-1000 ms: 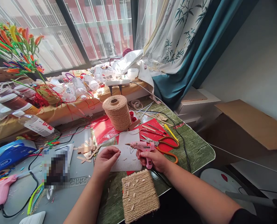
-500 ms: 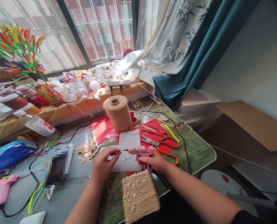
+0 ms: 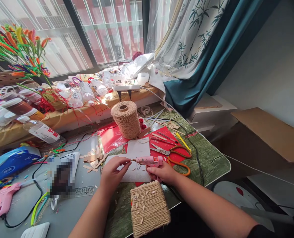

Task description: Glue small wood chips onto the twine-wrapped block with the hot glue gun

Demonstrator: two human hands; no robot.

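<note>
In my right hand (image 3: 163, 172) is a pink hot glue gun (image 3: 150, 161), its nozzle pointing left. My left hand (image 3: 115, 172) is closed in a pinch right at the nozzle tip; what sits between thumb and forefinger is too small to make out. Below the hands, at the table's near edge, lies a square piece wrapped in jute twine (image 3: 149, 211), with several small pale chips scattered on top. White paper (image 3: 138, 148) lies under the glue gun. Beyond it stands a large spool of jute twine (image 3: 126, 120).
Orange-handled scissors (image 3: 171, 151) and pencils lie on red paper (image 3: 165, 132) at the right. Wooden sticks (image 3: 94, 158), a second pink glue gun (image 3: 6, 200) and a blue packet (image 3: 13, 162) are at left. Plastic bottles (image 3: 87, 91) crowd the windowsill. A black cable (image 3: 197, 158) crosses the table.
The left fingertips have come closer to the glue gun's nozzle and now meet it. The view has shifted slightly; the other things lie as before.
</note>
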